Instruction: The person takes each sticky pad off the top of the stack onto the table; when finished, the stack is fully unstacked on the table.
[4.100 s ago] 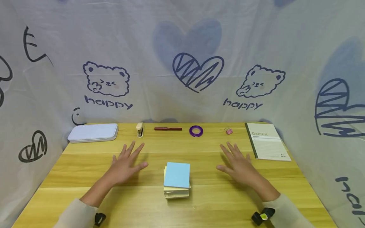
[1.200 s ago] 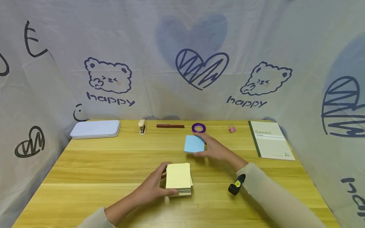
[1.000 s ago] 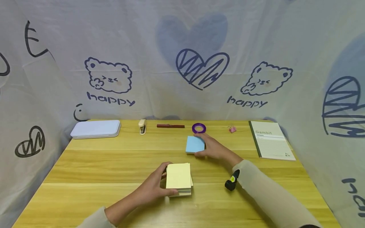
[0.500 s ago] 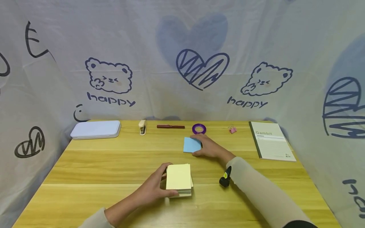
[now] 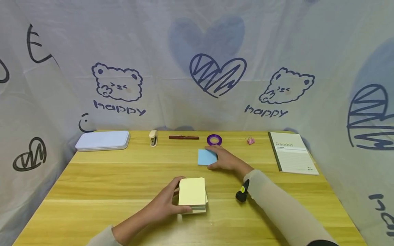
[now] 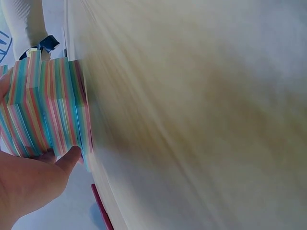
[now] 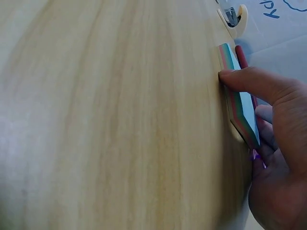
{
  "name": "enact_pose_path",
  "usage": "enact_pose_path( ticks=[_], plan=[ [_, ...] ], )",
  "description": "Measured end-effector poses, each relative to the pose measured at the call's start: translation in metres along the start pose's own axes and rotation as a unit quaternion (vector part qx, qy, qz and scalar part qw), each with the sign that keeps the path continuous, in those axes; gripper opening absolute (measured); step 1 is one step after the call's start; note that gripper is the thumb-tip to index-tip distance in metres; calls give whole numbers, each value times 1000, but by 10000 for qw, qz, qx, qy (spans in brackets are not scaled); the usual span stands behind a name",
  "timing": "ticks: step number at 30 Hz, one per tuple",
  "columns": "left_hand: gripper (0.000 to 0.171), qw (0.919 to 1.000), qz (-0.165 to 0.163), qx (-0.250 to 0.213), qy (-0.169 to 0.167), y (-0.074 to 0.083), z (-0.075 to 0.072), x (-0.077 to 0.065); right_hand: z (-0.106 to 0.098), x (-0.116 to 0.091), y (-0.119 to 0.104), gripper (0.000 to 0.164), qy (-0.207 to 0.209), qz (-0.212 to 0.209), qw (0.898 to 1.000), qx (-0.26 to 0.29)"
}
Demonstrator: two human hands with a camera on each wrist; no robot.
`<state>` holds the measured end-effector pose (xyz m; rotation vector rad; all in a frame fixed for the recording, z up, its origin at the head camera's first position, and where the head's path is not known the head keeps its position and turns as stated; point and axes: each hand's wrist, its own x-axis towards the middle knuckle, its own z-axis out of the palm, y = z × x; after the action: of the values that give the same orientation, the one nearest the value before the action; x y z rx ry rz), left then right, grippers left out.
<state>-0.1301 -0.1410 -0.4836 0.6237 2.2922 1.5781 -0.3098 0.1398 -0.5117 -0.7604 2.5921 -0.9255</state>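
Note:
My left hand grips the left side of a stack of sticky notes, its thumb on the near side. The stack has a yellow top. In the left wrist view, striped pink, teal and yellow edges of several uneven pads show above the table. Farther back, my right hand holds a thin, blue-topped sticky note pad by its right side, thumb at the near edge. In the right wrist view this pad lies at the table surface, layered in several colours. The right hand's other fingers are partly hidden.
Along the back stand a white case, a small stapler, a dark red pen, a purple tape roll just behind the right hand, a pink binder clip and a notebook. A printed cloth encloses the table.
Earliest, both hands were spread apart beside one blue-topped stack. The blue-topped pad is now off it and farther back in the right hand, shifted slightly left lately; the left hand holds the stack.

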Motion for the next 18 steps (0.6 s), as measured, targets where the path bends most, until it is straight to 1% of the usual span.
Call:
enact_pose_path(
  ticks=[3, 6, 8, 13, 16, 18],
  plan=[
    [89, 10000, -27, -4, 5, 0, 0, -1, 0, -1, -1, 91, 96, 53, 9997, 236],
    [88, 10000, -48, -22, 9, 0, 1, 0, -2, -3, -3, 91, 206, 15, 9981, 573],
    [87, 10000, -27, -30, -1, 0, 1, 0, -6, -5, -6, 90, 246, -54, 9973, 690],
    [87, 10000, 3, -73, -43, 0, 0, 0, -12, -13, -16, 87, 211, -178, 9979, 582],
    [88, 10000, -26, -45, -55, -1, 0, 0, -14, -22, -23, 86, 158, -240, 9977, 617],
    [88, 10000, -24, -15, -59, -1, 0, 0, -15, -29, -28, 86, 110, -353, 9973, 629]
  ],
)
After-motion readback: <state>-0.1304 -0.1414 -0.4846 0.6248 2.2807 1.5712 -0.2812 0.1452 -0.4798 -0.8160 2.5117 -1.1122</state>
